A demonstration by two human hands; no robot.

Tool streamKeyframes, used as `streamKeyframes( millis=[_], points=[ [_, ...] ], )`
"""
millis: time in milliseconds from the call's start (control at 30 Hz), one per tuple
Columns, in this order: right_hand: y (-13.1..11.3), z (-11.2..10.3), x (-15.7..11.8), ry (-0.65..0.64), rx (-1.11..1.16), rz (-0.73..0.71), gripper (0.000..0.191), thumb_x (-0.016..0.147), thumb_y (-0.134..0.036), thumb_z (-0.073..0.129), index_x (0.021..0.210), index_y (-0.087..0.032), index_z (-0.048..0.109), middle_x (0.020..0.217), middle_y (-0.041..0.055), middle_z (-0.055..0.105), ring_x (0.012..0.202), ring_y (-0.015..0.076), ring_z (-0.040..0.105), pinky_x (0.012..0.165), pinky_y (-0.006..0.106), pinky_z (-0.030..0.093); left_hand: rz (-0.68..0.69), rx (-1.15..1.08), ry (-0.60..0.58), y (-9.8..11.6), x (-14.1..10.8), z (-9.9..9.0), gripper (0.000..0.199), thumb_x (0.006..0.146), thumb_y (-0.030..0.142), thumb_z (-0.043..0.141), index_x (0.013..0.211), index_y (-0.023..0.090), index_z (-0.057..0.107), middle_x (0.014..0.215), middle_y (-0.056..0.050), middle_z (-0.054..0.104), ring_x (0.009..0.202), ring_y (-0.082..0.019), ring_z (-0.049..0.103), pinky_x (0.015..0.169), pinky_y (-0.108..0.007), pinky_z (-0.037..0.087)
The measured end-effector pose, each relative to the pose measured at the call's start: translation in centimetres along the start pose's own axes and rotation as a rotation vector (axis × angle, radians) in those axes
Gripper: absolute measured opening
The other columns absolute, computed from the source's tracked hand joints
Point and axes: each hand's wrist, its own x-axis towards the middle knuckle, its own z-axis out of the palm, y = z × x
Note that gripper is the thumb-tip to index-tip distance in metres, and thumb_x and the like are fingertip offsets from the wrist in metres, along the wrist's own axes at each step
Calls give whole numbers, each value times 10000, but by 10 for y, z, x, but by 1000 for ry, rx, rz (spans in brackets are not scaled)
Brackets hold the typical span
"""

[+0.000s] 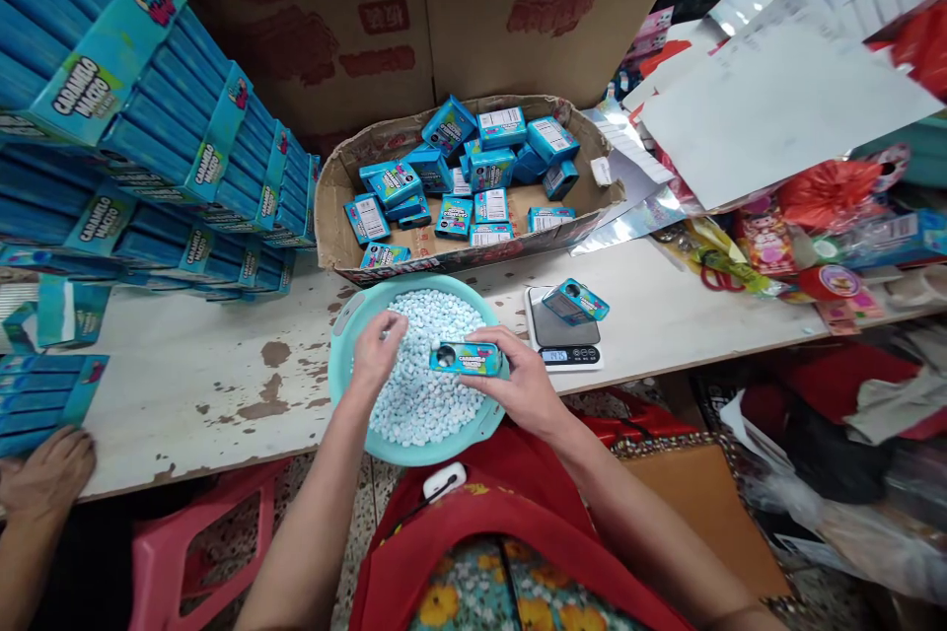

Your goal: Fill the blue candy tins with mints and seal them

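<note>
My right hand [524,380] grips a small blue candy box [473,360] printed "Caramelo Macizo", with a round dark opening at its left end. The box is over a mint-green basin [341,365] of small pale candies [421,414]. Above the basin's left side, my left hand [379,350] has its fingers curled together in a pinch; whatever they hold, if anything, is hidden. Just right of the basin a digital scale [568,355] shows a lit reading. Another blue candy box [577,302] rests tilted on its plate.
Behind the basin, a cut-down carton [355,266] holds several blue boxes. Stacked blue display packs [148,138] rise at left. Another person's hand [48,473] rests by a blue pack [51,399]. White sheets [784,108] and wrappers crowd the right. A pink stool [167,552] stands below.
</note>
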Motion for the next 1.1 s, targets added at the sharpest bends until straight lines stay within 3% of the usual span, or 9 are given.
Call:
streamKeyframes(
  millis=[100,233,333,467,600,700,800,900,1100],
  points=[
    [0,-5,2,8,-35,-18,356,677,-273,783,1000,-235,637,1017,42,604,1013,205,576,916,346,441,15,611,25,-32,3,17,386,806,481,541,1068,210,620,1145,-133,575,1110,-330,491,944,-488,363],
    [7,-1,9,48,-63,-39,361,681,-265,779,1008,-236,631,998,38,605,974,202,589,880,343,459,-52,779,-60,-39,-2,50,415,865,491,425,1116,198,577,1080,-144,585,1016,-311,540,833,-416,415],
    [10,3,10,55,-104,-25,343,685,-254,774,995,-236,629,980,34,609,953,201,593,864,345,462,-76,614,-80,-39,-6,58,282,858,421,441,925,202,605,930,-88,607,883,-245,575,739,-324,420],
    [9,2,6,37,-179,-5,334,695,-255,767,996,-228,626,984,44,607,958,206,591,867,349,462,-188,78,47,-35,-12,49,303,810,428,511,632,184,516,641,3,526,682,-156,533,641,-249,406],
    [6,3,1,19,-251,-32,326,708,-245,754,1004,-226,620,990,52,602,967,213,588,867,354,467,-365,-588,81,-2,-22,29,318,759,453,596,665,187,448,553,59,428,422,-73,384,412,-207,296],
    [5,13,0,-4,-306,-73,322,722,-247,737,1017,-224,611,986,63,606,963,226,585,851,367,476,-328,-920,52,32,-28,16,273,756,407,619,761,201,440,604,55,491,396,-62,406,368,-184,276],
    [3,26,3,-65,-360,-98,315,727,-243,726,1019,-225,609,969,71,616,944,243,583,829,388,483,-216,-1032,104,54,-30,11,222,772,364,602,819,203,457,652,29,559,467,-95,525,409,-194,377],
    [-2,33,6,-108,-363,-114,321,729,-242,723,1029,-233,610,967,67,620,936,243,580,822,390,483,-153,-1046,180,60,-28,11,181,788,325,591,821,197,467,679,17,596,562,-126,601,510,-237,474],
    [-5,34,11,-88,-317,-103,299,720,-244,734,997,-221,622,949,59,617,929,230,577,824,375,480,-97,-998,265,63,-20,12,236,783,296,609,706,187,414,633,38,557,538,-104,572,507,-225,467]
  ],
)
